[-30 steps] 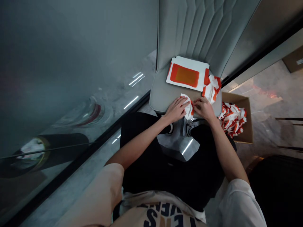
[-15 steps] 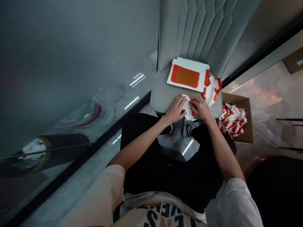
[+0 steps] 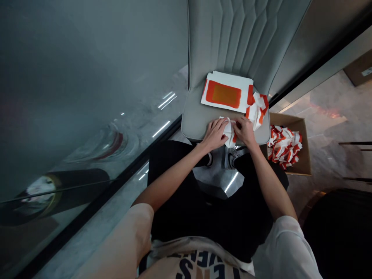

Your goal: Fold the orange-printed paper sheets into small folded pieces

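Fingers of the left hand [image 3: 215, 132] and right hand [image 3: 245, 130] meet on one folded paper [image 3: 229, 133]

Left fingers lie extended over this small white piece; whether their thumb grips it, I cannot tell. Right fingers are bent and pinch its right edge. Compared with one second ago, they sit further over the paper and less orange shows beside them, so its folding seems to advance, not finished. Just beyond them lies a crumpled orange-white paper [image 3: 257, 113]; ahead, printed sheets [image 3: 226, 95].
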Demonstrator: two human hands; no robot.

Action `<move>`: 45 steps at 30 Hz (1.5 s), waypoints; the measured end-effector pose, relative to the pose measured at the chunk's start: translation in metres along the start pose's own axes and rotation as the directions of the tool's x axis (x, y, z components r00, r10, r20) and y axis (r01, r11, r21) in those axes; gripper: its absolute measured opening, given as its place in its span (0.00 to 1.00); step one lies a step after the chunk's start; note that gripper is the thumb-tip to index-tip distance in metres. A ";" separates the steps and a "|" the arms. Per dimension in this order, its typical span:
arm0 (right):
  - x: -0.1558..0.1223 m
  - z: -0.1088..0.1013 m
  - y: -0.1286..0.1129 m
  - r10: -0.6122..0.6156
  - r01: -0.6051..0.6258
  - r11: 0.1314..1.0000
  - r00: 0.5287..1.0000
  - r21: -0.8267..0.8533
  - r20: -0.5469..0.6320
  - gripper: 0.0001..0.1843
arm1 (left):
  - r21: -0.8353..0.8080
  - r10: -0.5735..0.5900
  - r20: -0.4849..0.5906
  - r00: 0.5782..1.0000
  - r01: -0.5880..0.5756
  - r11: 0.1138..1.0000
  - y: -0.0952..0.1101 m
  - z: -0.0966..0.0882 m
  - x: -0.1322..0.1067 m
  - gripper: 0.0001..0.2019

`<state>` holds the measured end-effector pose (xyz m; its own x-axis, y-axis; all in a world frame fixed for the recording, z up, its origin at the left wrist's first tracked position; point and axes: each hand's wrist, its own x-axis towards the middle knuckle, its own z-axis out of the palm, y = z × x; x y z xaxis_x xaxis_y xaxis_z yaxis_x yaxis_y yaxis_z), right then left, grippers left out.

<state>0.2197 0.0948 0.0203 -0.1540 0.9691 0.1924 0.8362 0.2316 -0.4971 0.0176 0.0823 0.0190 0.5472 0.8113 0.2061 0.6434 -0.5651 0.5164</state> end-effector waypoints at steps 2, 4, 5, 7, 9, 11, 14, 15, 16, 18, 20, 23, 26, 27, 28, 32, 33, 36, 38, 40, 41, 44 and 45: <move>0.001 0.002 0.001 0.054 -0.054 0.999 0.998 0.003 -0.012 0.15 | 0.019 0.009 0.015 1.000 -0.009 1.000 -0.001 0.000 0.002 0.35; 0.002 0.004 0.003 0.082 -0.081 0.996 0.996 0.026 -0.033 0.15 | 0.034 0.023 0.027 0.999 -0.024 0.999 -0.002 0.001 0.004 0.35; 0.002 0.005 0.003 0.090 -0.088 0.995 0.994 0.041 -0.053 0.15 | 0.039 0.027 0.030 0.999 -0.028 0.999 -0.003 0.001 0.005 0.35; 0.003 0.008 0.005 0.102 -0.095 0.993 0.990 0.064 -0.102 0.14 | 0.044 0.030 0.035 0.999 -0.032 0.999 -0.004 0.002 0.006 0.35; 0.003 0.011 0.006 0.110 -0.101 0.992 0.985 0.073 -0.136 0.12 | 0.046 0.031 0.037 0.999 -0.033 0.998 -0.004 0.003 0.006 0.35; 0.003 0.012 0.006 0.123 -0.112 0.990 0.983 0.083 -0.138 0.11 | 0.053 0.038 0.038 0.999 -0.040 0.998 -0.004 0.004 0.006 0.37; 0.003 0.012 0.003 0.134 -0.122 0.988 0.983 0.094 -0.129 0.11 | 0.081 0.042 0.035 0.999 -0.045 0.996 -0.003 0.005 0.007 0.36; 0.002 0.011 0.001 0.126 -0.115 0.989 0.984 0.090 -0.128 0.11 | 0.091 0.042 0.034 0.999 -0.045 0.995 -0.003 0.005 0.007 0.35; 0.001 0.010 0.000 0.110 -0.100 0.991 0.986 0.084 -0.123 0.11 | 0.096 0.040 0.033 0.999 -0.043 0.994 -0.002 0.005 0.007 0.34; -0.001 0.009 -0.003 0.059 -0.052 0.996 0.993 0.078 -0.097 0.12 | 0.091 0.038 0.033 0.999 -0.040 0.995 -0.003 0.005 0.007 0.32; -0.004 0.007 -0.005 0.000 0.004 0.997 0.998 0.079 -0.059 0.13 | 0.059 0.029 0.031 0.999 -0.031 0.998 -0.005 0.003 0.007 0.30; -0.007 0.004 -0.003 -0.098 0.097 0.993 0.995 0.063 0.000 0.13 | -0.021 -0.029 -0.019 0.999 0.028 0.999 -0.012 -0.003 0.008 0.28; -0.007 0.000 0.000 -0.189 0.186 0.981 0.981 0.058 0.051 0.14 | -0.025 -0.209 -0.133 0.969 0.207 0.978 -0.014 -0.009 0.009 0.24; -0.006 -0.002 0.002 -0.213 0.208 0.976 0.975 0.063 0.068 0.14 | -0.005 -0.270 -0.153 0.951 0.272 0.962 -0.012 -0.010 0.010 0.23; -0.006 -0.004 0.003 -0.232 0.227 0.972 0.969 0.068 0.082 0.14 | 0.022 -0.318 -0.157 0.935 0.325 0.945 -0.010 -0.011 0.010 0.23; -0.006 -0.009 0.005 -0.261 0.252 0.963 0.960 0.095 0.102 0.14 | 0.098 -0.387 -0.104 0.916 0.397 0.913 0.003 -0.012 0.011 0.22; -0.006 -0.009 0.005 -0.258 0.248 0.963 0.961 0.104 0.095 0.13 | 0.095 -0.400 -0.102 0.911 0.410 0.907 0.005 -0.012 0.012 0.20; -0.008 -0.007 0.005 -0.246 0.235 0.964 0.966 0.123 0.078 0.13 | 0.022 -0.456 -0.091 0.885 0.460 0.888 0.006 -0.012 0.020 0.18; -0.009 -0.005 0.005 -0.244 0.234 0.965 0.967 0.118 0.074 0.14 | -0.045 -0.489 -0.074 0.869 0.487 0.872 0.002 -0.011 0.027 0.15; -0.009 -0.003 0.003 -0.242 0.235 0.968 0.968 0.094 0.073 0.15 | -0.109 -0.488 -0.042 0.872 0.481 0.870 -0.002 -0.011 0.033 0.11; -0.008 -0.002 0.003 -0.240 0.234 0.969 0.968 0.078 0.073 0.16 | -0.141 -0.473 -0.028 0.881 0.465 0.874 -0.003 -0.010 0.035 0.09; -0.008 0.000 0.000 -0.235 0.232 0.972 0.970 0.040 0.070 0.19 | -0.226 -0.431 -0.023 0.902 0.416 0.881 -0.007 -0.010 0.037 0.09; -0.007 0.001 -0.001 -0.233 0.231 0.972 0.970 0.032 0.069 0.19 | -0.237 -0.435 -0.028 0.900 0.417 0.877 -0.007 -0.010 0.037 0.10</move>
<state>0.2190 0.0873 0.0186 -0.3803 0.8921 0.2439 0.7605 0.4518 -0.4664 0.0276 0.1183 0.0316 0.1973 0.9802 -0.0162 0.6660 -0.1218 0.7360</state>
